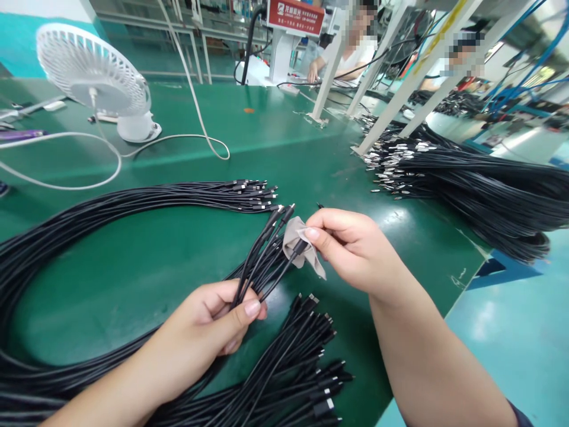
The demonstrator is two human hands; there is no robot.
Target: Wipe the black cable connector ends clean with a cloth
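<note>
Several thin black cables point(254, 261) are bunched in my left hand point(222, 314), whose fingers wrap round them below the plug ends. My right hand point(344, 243) pinches a small light grey cloth point(293, 237) between thumb and fingers. The cloth lies around one black cable plug point(299, 247) from the bunch; its metal tip is hidden. Under and beside my left hand, more black cables point(271, 367) lie with their plugs pointing right. Another bundle of cables point(178, 196) curves across the table behind, its ends close to the held plugs.
A white fan point(95, 74) with a white cord stands at the back left of the green table point(302, 148). A large pile of black cables point(480, 184) lies at the right edge, near white metal posts point(382, 121). Beyond are a red sign point(296, 18) and a seated person point(355, 56).
</note>
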